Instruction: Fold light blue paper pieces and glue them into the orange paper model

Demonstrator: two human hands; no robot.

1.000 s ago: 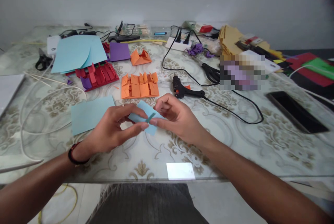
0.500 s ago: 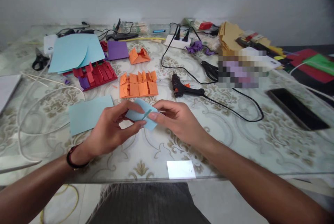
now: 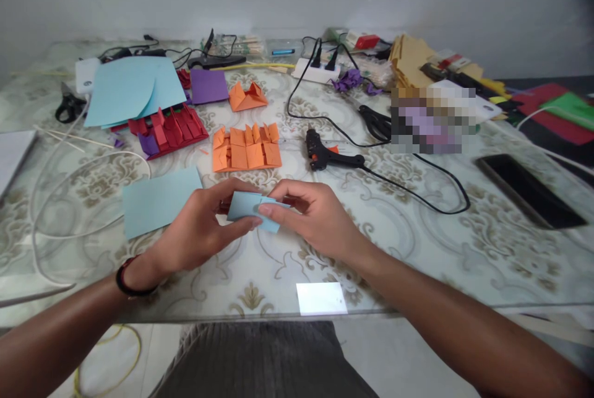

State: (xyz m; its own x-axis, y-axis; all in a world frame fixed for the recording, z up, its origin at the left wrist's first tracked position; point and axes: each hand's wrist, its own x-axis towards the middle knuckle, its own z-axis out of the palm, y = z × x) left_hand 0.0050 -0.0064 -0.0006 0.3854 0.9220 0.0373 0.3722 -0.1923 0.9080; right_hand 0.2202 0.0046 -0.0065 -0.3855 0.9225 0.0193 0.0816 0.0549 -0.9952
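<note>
A small folded piece of light blue paper (image 3: 245, 205) is held above the table between my two hands. My left hand (image 3: 204, 218) pinches its left end, thumb along the lower edge and fingers behind. On the other end, my right hand (image 3: 310, 212) presses its thumb on the front face, with its fingers curled behind and partly hidden. To the left, partly behind my left hand, lies a flat light blue sheet (image 3: 158, 203). Just beyond my hands sits a folded orange paper piece (image 3: 247, 150), and farther back a smaller orange folded piece (image 3: 248, 96).
A black glue gun (image 3: 329, 153) with its cable lies beyond my right hand. Red folded paper (image 3: 174, 132), a purple sheet (image 3: 208, 86) and large blue sheets (image 3: 125, 88) are at the back left. Scissors (image 3: 374, 122) and a phone (image 3: 529, 190) lie to the right.
The blue paper's raised flaps now lie flatter, and its front face shows as a smoother rectangle. My left fingers have moved from its front to behind it.
</note>
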